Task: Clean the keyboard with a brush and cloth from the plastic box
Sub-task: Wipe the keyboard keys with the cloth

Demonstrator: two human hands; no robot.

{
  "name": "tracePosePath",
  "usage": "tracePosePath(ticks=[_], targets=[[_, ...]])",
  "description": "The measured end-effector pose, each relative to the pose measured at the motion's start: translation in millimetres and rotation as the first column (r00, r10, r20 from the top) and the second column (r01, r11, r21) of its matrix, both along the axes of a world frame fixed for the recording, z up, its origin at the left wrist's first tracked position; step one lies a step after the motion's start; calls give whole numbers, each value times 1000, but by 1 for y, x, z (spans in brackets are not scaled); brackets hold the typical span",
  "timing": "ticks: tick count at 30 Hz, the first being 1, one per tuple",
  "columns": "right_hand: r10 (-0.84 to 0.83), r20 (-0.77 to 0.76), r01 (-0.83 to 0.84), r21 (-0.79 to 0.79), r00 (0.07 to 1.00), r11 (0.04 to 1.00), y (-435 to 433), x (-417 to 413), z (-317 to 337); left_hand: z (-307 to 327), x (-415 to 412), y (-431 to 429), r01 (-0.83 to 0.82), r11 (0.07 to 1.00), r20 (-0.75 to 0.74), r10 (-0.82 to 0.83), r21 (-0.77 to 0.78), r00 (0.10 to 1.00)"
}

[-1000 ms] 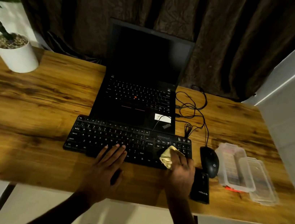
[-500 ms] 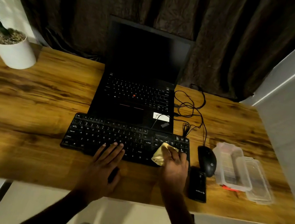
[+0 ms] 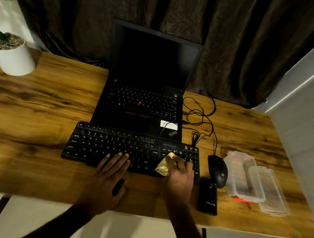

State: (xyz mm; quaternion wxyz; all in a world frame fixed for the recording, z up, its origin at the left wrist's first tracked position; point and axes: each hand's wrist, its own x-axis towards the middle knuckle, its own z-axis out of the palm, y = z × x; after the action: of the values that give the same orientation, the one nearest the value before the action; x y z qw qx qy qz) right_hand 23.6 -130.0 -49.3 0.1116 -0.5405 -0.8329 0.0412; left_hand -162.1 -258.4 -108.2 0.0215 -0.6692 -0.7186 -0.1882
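Keyboard [image 3: 107,148], black and full-size, is found lying flat on the wooden desk [image 3: 30,121] near its front edge, directly in front of an open laptop [image 3: 144,105]. At the near side, the left hand [image 3: 106,180] is laid palm down, its fingers held straight and together, with the fingertips resting on the bottom rows of keys at about the middle. A dark shape is seen beside the thumb of this hand; it may be a held object or only shadow, and the view does not settle this. The right hand [image 3: 181,179] is curled round a crumpled yellowish cloth [image 3: 164,164], which is pressed onto the keys between the main block and the number pad. Just right of that hand a small black device [image 3: 208,198] is lying on the desk. Directly behind it a black wired mouse [image 3: 217,170] is placed, close to the keyboard's right end. Beside the mouse a clear plastic box [image 3: 242,177] is standing open, with its lid [image 3: 272,192] laid against its right side. A small red item [image 3: 242,200] is noted at the box's near edge. Farther back, the laptop screen is dark, and tangled black cables [image 3: 199,114] are spread to its right. At the far left a white plant pot [image 3: 11,58] is stood. A dark curtain [image 3: 167,9] is hung behind the desk.
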Motion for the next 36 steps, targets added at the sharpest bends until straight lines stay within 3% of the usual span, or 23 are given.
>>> tracePosePath(ticks=[5,11,18,25,32,36], targets=[[188,27,-189,16,982,982,-7,-12,2,2,1,0,2,999,6,-2,34,1000],[13,87,-14,4,996,1000,5,10,3,2,1,0,4,1000,-1,-4,30,1000],[149,40,-149,-15,988,989,-4,-13,4,2,0,-1,1,1000,10,-1,6,1000],[36,83,-34,-24,996,999,6,6,11,1,0,0,-1,1000,14,1,-20,1000],[144,79,-141,-52,986,989,3,-12,9,3,1,0,0,999,21,0,-32,1000],[87,110,-83,-38,990,996,13,1,9,5,0,0,4,1000,26,-3,-29,1000]])
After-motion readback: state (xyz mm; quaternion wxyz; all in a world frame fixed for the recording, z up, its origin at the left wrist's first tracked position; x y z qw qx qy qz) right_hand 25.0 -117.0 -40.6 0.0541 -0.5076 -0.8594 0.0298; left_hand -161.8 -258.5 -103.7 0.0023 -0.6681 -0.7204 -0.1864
